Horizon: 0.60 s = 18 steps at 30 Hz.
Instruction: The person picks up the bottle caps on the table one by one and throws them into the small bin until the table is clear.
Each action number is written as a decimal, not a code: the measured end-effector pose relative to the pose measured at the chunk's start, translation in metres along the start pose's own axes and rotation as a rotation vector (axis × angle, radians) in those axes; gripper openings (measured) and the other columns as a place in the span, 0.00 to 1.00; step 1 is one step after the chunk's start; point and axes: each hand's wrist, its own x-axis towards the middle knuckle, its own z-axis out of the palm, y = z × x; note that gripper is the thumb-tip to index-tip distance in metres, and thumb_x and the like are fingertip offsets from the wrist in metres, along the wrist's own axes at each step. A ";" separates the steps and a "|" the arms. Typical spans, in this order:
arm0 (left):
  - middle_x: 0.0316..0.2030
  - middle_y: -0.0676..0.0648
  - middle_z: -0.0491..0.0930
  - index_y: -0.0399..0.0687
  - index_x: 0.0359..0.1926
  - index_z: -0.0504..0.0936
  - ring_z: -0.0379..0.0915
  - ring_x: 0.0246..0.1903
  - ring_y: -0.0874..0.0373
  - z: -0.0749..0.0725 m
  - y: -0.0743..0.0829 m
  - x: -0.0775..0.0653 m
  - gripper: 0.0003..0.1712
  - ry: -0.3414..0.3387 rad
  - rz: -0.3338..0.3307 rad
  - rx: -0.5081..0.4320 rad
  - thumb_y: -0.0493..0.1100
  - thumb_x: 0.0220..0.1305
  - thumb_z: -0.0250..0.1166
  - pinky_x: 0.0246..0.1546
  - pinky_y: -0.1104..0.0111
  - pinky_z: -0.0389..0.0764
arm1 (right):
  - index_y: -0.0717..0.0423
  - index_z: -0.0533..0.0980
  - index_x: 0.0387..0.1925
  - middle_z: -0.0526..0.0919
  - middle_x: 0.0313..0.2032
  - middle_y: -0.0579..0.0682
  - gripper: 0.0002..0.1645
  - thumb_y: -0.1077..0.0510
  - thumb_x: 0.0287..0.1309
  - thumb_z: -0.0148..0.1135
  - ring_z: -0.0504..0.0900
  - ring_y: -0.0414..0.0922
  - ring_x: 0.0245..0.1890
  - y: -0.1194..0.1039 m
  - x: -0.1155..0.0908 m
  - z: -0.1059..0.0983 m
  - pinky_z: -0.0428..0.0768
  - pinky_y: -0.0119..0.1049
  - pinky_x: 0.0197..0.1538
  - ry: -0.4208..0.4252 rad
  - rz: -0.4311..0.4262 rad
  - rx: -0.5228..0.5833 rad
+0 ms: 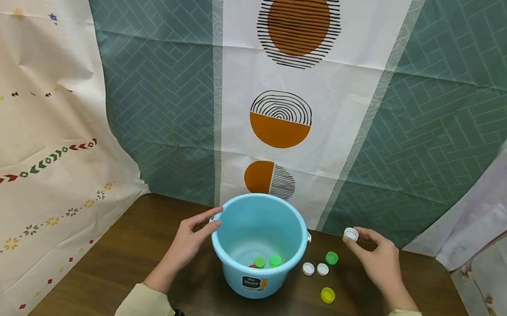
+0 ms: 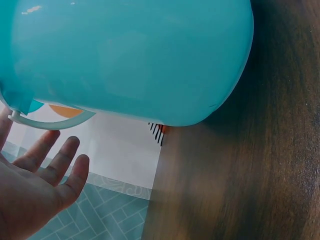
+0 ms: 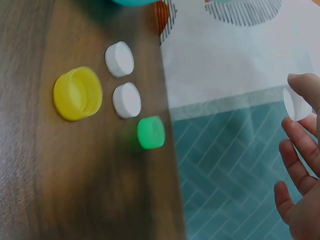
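A light blue bucket (image 1: 249,282) stands upright on the wooden table, with two green bottle caps (image 1: 275,260) and a bit of red visible inside. At its left rim, the thumb and forefinger of my left hand (image 1: 189,235) touch the edge beside the handle joint. The other fingers, spread loosely in the left wrist view, stay off the wall below the bucket's handle (image 2: 55,123). Right of the bucket, my right hand (image 1: 377,259) pinches a white bottle cap (image 1: 351,234) between thumb and fingers, raised over the table's back part.
Between bucket and right hand lie two white caps (image 3: 120,59), a green cap (image 3: 151,132) and a yellow cap (image 3: 77,93) on the table (image 1: 133,270). A patterned cloth (image 1: 162,87) hangs right behind the table's back edge.
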 end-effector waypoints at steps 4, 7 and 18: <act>0.57 0.55 0.76 0.61 0.56 0.78 0.73 0.56 0.57 0.000 0.001 -0.001 0.20 -0.004 -0.002 -0.002 0.52 0.61 0.63 0.49 0.69 0.78 | 0.43 0.78 0.50 0.82 0.44 0.46 0.30 0.34 0.48 0.64 0.74 0.41 0.44 -0.011 0.001 -0.002 0.74 0.25 0.36 -0.003 -0.003 0.009; 0.57 0.56 0.75 0.62 0.56 0.78 0.71 0.57 0.59 0.000 0.001 -0.001 0.21 -0.010 -0.001 0.015 0.52 0.62 0.62 0.52 0.69 0.76 | 0.42 0.78 0.51 0.81 0.45 0.45 0.31 0.33 0.48 0.64 0.74 0.40 0.43 -0.017 0.002 -0.003 0.76 0.24 0.35 -0.011 0.003 0.020; 0.57 0.59 0.75 0.65 0.56 0.78 0.68 0.60 0.64 0.001 0.002 -0.001 0.20 0.011 0.003 0.033 0.52 0.61 0.63 0.59 0.62 0.71 | 0.45 0.78 0.52 0.81 0.46 0.48 0.32 0.34 0.48 0.64 0.73 0.43 0.46 -0.042 0.007 0.001 0.72 0.37 0.40 -0.013 -0.001 0.075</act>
